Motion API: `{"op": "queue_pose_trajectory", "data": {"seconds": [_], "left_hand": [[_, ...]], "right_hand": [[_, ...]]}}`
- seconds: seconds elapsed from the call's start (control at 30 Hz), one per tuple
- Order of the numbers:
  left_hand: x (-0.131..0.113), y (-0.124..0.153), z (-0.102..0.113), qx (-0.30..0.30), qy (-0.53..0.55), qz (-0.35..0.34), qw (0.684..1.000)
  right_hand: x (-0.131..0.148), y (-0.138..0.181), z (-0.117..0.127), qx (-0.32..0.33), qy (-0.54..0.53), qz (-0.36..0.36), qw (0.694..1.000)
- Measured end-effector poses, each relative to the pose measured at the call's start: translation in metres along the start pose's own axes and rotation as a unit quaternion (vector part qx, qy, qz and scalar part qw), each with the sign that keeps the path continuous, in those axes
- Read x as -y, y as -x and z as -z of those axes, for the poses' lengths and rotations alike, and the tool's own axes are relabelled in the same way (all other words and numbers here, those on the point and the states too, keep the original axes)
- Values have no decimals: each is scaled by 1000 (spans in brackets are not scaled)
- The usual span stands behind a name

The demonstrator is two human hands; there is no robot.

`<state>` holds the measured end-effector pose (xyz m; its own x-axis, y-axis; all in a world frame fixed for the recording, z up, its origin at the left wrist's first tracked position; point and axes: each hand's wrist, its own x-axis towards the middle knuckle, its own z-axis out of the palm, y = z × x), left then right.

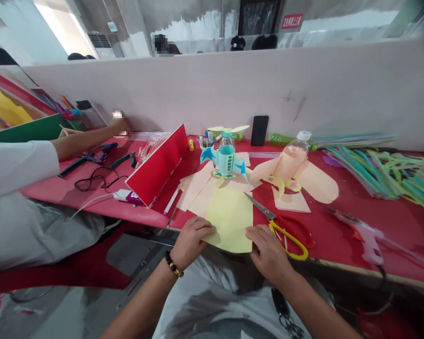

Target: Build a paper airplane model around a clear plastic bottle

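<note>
A pale yellow sheet of paper (231, 219) spans my two hands, its near edge hanging over the table's front. My left hand (192, 240) pinches its left edge; my right hand (268, 249) pinches the right edge, thumb hidden in part. Under the sheet's far end lie peach paper sheets (194, 193). Scissors (286, 238) with yellow and red handles rest just beyond my right hand. Behind the paper stands a bottle craft (226, 160) with blue wings and a yellow propeller. To its right is a bottle (292, 157) wrapped in peach paper with peach wings.
At right, a pink glue gun (371, 242) lies near the table edge, with bundled coloured strips (385, 172) behind. A red board (159, 167) stands at left, a marker (172, 200) beside it. A phone (259, 131) leans on the partition (205, 89). A co-worker's arm (85, 143) reaches in from the left.
</note>
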<state>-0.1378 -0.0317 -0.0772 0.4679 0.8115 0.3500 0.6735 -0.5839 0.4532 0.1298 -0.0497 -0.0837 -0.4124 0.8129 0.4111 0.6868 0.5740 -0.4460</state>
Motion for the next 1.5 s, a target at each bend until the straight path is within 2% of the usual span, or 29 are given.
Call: {"op": "queue_pose_trajectory", "data": {"seconds": [0.13, 0.23, 0.43, 0.6, 0.77, 1.03, 1.23, 1.33, 1.43, 1.5], "left_hand": [[-2, 1, -4, -17, 11, -5, 1000], [0, 2, -4, -33, 39, 6, 999], [4, -6, -4, -76, 60, 86, 992], [5, -13, -7, -70, 21, 159, 985], [3, -17, -6, -49, -22, 193, 980], [-1, -20, -4, -40, -29, 177, 983], [-13, -18, -4, -77, -83, 157, 981], [-27, -14, -10, -82, -129, 91, 984], [-38, -7, -25, -12, -135, -23, 991], [-41, -3, -36, 19, -145, -39, 988]], "right_hand": [[2, 4, 3, 18, 13, -3, 1000], [3, 3, 3, -4, 8, -15, 1000], [0, -9, 0, -37, 6, -59, 998], [-4, -20, -3, -40, 26, -103, 994], [-9, -28, -4, -20, 55, -107, 993], [-9, -30, -5, -26, 69, -100, 992], [-14, -33, -8, -15, 81, -98, 992], [-15, -34, -8, -3, 84, -93, 992], [-15, -34, -6, 3, 85, -87, 993], [-15, -34, -6, 2, 85, -84, 993]]}}
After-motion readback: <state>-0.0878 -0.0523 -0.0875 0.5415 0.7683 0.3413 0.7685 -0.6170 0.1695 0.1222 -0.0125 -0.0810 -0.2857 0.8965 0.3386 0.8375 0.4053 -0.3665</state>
